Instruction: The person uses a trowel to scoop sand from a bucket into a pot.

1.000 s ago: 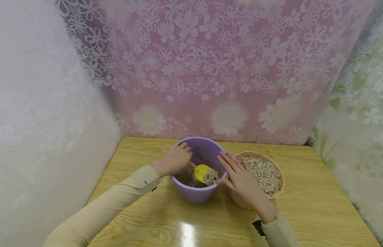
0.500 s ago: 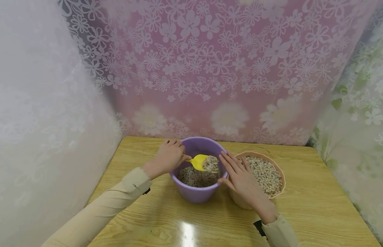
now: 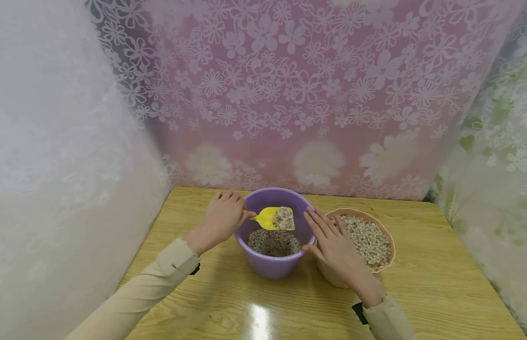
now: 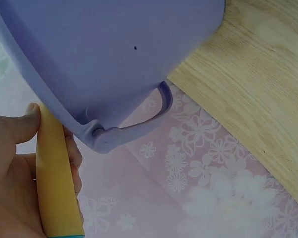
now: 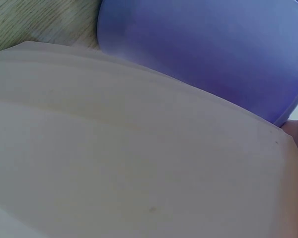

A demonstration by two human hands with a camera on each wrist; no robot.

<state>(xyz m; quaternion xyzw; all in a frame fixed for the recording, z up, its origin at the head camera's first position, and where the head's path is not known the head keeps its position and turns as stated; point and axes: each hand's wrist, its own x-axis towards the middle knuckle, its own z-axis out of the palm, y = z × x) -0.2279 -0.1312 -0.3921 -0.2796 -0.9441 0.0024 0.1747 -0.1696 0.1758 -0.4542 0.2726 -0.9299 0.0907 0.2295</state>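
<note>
In the head view my left hand grips the handle of a yellow toy shovel. Its blade carries a heap of small pebbles above the inside of a purple bucket. More pebbles cover the bucket's bottom. The left wrist view has the shovel's thick yellow handle between thumb and fingers, beside the bucket's rim. My right hand lies with straight fingers at the bucket's right rim, over the near-left edge of a peach pot full of pale pebbles.
Both containers stand side by side on a wooden table. A pink flowered curtain hangs behind the table's back edge, with pale sheets at both sides. A loop handle sticks out from the bucket's rim.
My left hand has lifted the loaded shovel out of the bucket's pebbles, up and to the left. The right hand stays at the rim.
</note>
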